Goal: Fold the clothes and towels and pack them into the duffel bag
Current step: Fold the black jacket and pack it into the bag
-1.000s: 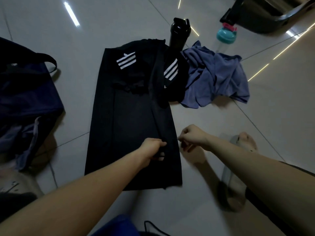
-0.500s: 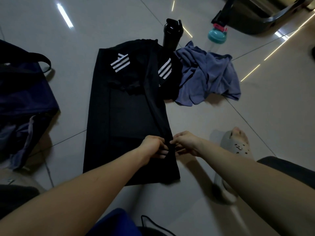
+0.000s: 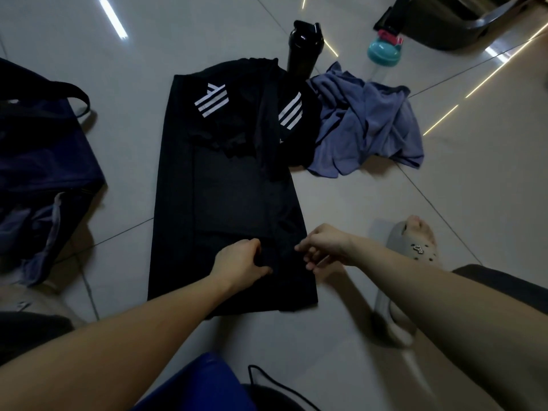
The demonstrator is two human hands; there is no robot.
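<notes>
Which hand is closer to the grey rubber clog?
Right. The right hand is at the edge of the black garment, nearer the grey rubber clog; the left hand grips the garment farther left.

left hand: grips black garment | right hand: fingers loosely bent

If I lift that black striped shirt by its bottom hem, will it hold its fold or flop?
It will probably flop: the black shirt lies flat and thin, with soft creases. It looks light and smooth, so the folded-in sleeves would likely slide open unless it is supported underneath.
</notes>
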